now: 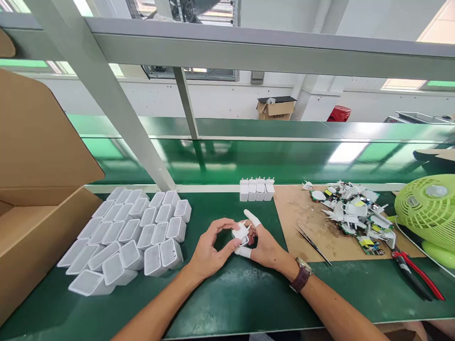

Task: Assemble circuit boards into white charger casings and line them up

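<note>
I have one small white part [241, 232] in front of me, right between my two hands, up above the green worktop [227, 293]. My left hand [212, 251] pinches it from the left with the thumb and fingers. My right hand [266, 246] holds it from the right, with some fingers bent in close to it and the pointing finger stuck out straight. Two white finger covers [252, 218] show on that hand, and one watch [302, 275] is on that wrist.

Past my hands stand four white blocks [256, 190] in a row, with little bits poking up on top. On my left are lots of white cups [131, 231], side by side. I see more than twenty, but they are too close together for me to count just right. One big box [46, 255] is next to them.

On my right is one brown sheet [295, 208]. One pair of tweezers [313, 244] lies on it, near one messy pile of boards and white bits [359, 213]. One pair of cutters [415, 274] with red and black handles lies just by the pile. One green fan [428, 213] is at the far right.
</note>
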The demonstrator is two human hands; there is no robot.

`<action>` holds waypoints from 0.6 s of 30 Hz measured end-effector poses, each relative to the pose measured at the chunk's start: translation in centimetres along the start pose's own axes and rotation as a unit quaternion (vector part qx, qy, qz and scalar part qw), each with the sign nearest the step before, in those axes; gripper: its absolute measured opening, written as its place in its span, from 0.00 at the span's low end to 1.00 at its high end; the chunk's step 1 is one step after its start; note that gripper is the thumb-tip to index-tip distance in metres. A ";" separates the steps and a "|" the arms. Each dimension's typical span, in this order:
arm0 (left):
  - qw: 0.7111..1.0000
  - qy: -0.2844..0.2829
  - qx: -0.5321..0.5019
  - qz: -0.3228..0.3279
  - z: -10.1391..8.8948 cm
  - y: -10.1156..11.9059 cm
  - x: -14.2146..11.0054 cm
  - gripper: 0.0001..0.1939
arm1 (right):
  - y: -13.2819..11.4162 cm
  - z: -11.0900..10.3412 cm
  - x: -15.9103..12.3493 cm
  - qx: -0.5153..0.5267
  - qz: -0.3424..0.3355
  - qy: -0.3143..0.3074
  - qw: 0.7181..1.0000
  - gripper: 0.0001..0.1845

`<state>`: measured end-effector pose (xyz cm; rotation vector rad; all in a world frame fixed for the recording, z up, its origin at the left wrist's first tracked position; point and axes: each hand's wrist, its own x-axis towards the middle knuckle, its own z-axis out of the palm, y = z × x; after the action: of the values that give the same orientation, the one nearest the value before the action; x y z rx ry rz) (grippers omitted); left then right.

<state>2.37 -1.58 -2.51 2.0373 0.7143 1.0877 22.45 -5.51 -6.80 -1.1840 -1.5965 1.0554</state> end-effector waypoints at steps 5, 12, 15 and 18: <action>0.996 -0.068 0.050 0.040 -0.4 0.5 0.6 0.05 | 0.6 0.1 0.2 -0.019 -0.037 0.013 0.999 0.56; 0.993 -0.035 0.110 0.019 0.8 1.1 0.8 0.07 | 0.5 0.0 0.2 -0.062 -0.037 0.026 0.997 0.55; 0.986 -0.027 0.159 0.035 0.9 1.4 1.0 0.06 | 0.1 -0.1 0.2 -0.055 -0.021 0.016 0.998 0.55; 0.969 -0.054 0.230 0.069 0.7 2.1 1.2 0.06 | 0.1 -0.1 0.3 -0.051 -0.015 0.016 0.998 0.55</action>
<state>3.86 -2.21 -0.59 2.5508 0.8381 0.9392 22.50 -5.22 -6.83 -1.2340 -1.6555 0.9414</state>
